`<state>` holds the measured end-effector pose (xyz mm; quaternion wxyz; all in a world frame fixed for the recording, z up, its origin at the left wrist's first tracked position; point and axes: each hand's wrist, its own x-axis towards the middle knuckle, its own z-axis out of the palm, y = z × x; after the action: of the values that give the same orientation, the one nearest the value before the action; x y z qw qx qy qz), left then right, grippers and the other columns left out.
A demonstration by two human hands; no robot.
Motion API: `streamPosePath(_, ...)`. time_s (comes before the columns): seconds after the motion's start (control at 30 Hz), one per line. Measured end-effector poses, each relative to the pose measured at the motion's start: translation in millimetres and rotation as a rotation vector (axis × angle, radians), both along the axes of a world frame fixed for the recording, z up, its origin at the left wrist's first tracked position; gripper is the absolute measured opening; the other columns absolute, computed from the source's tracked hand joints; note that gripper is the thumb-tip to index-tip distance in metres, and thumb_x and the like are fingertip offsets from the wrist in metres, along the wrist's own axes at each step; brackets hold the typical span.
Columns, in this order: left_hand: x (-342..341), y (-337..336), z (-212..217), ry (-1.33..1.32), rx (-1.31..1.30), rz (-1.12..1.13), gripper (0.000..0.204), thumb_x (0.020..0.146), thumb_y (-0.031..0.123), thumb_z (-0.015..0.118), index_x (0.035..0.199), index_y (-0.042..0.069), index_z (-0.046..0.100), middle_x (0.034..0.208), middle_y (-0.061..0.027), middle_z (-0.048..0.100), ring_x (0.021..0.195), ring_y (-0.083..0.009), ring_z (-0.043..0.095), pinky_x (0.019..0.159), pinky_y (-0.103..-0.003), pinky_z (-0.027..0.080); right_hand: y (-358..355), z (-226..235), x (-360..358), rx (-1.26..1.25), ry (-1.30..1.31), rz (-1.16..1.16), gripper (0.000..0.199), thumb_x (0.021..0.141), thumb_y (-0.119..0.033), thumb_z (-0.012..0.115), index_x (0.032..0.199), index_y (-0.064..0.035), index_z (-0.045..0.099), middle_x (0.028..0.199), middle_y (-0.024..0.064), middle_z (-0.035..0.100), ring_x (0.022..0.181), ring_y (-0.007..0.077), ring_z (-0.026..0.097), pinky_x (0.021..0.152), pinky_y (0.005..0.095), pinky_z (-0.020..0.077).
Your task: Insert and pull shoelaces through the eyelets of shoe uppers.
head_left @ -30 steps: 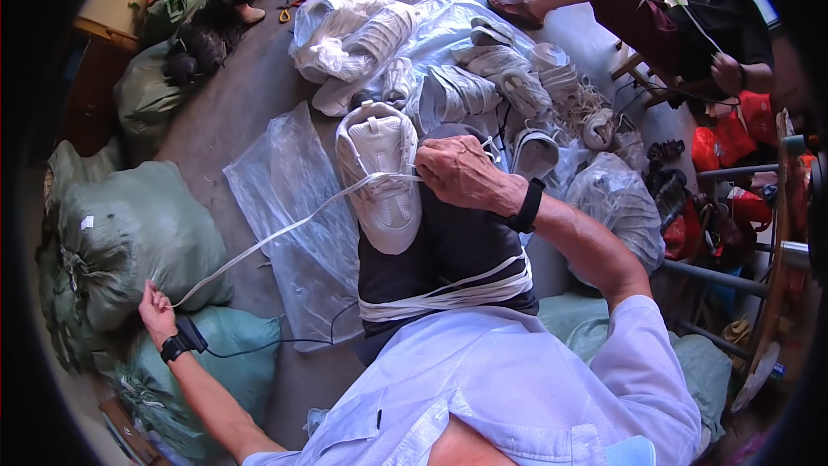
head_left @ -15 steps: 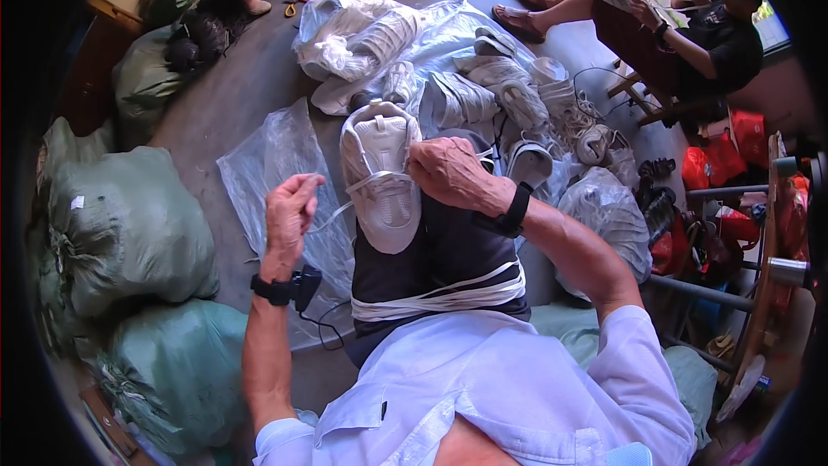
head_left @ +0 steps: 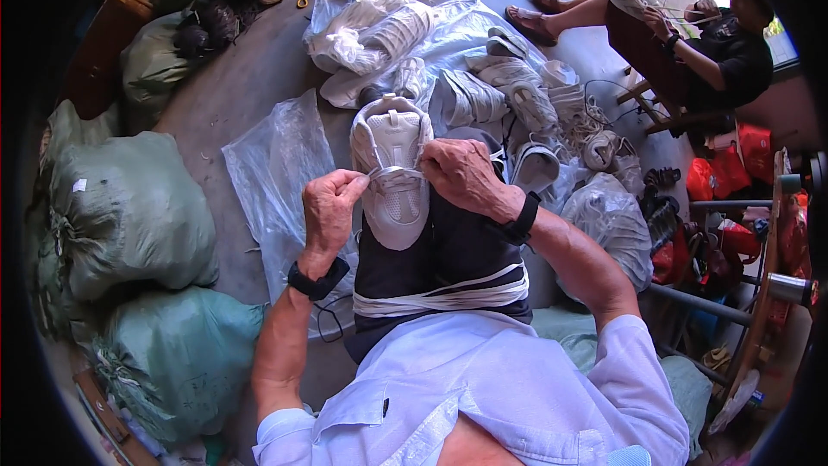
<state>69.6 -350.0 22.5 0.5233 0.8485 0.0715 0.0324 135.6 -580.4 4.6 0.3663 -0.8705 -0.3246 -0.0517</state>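
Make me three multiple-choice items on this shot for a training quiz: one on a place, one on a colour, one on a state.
1. Where does the shoe rest?
A. on the person's lap
B. on the green sacks
C. on the chair

2. What colour is the lace?
A. black
B. red
C. white

3. What is the left hand doing?
A. lying flat on the floor
B. pinching the lace
C. holding scissors

Answers:
1 A: the shoe lies sole-up on the dark trousers between both hands.
2 C: the lace drawn across the shoe is white, like the shoe.
3 B: the left hand's fingertips close on the lace at the shoe's left edge, while the right hand grips the shoe's other side.
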Motion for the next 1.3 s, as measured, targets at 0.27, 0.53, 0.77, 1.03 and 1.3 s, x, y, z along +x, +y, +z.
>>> streamPosePath(0.27,5,5,2,0.116,-0.027,-0.029,0.016,0.084,0.014,0.069,0.083,-0.001,0.073,0.061,-0.0061,0.064,0.058,-0.0118,0.058,0.058,-0.030,0.045,1,2,-1,0.009,-0.005,0.008,0.014,0.082,-0.012,0.060,0.072,-0.0031,0.054,0.069,0.0173,0.059,0.066,0.0362,0.063,0.059,0.0454,0.0473)
streamPosePath(0.53,20,0,9,-0.143,0.183,-0.195,0.017,0.086,0.015,0.065,0.080,-0.001,0.070,0.060,-0.0109,0.064,0.053,-0.0227,0.062,0.056,-0.037,0.048,-4,11,2,-0.109,-0.058,0.113,0.008,0.078,-0.009,0.061,0.077,-0.0035,0.055,0.077,0.0158,0.061,0.071,0.0352,0.064,0.061,0.0446,0.0467)
streamPosePath(0.77,35,-1,48,-0.582,0.756,-0.392,0.028,0.076,0.010,0.074,0.103,0.008,0.068,0.099,-0.0085,0.067,0.097,-0.0270,0.062,0.083,-0.038,0.050,-1,40,11,-0.097,-0.459,0.071,0.026,0.069,-0.006,0.072,0.091,-0.0041,0.059,0.104,0.0105,0.057,0.106,0.0282,0.055,0.089,0.0424,0.0398)
streamPosePath(1.03,68,18,49,-0.348,0.737,-0.914,0.009,0.077,0.015,0.070,0.080,0.007,0.067,0.095,-0.0072,0.060,0.101,-0.0268,0.053,0.090,-0.041,0.042,-6,32,36,-0.197,-0.156,0.400,0.010,0.072,-0.011,0.071,0.079,-0.0085,0.065,0.092,0.0038,0.054,0.097,0.0238,0.050,0.085,0.0401,0.0362)
streamPosePath(1.3,70,-3,26,-0.065,0.759,-0.664,0.019,0.080,0.023,0.068,0.079,0.006,0.075,0.086,-0.0053,0.060,0.093,-0.0245,0.050,0.088,-0.041,0.038,11,1,38,-0.226,-0.029,0.219,0.007,0.075,-0.015,0.068,0.072,-0.0097,0.066,0.085,0.0058,0.056,0.096,0.0225,0.049,0.082,0.0382,0.0334)
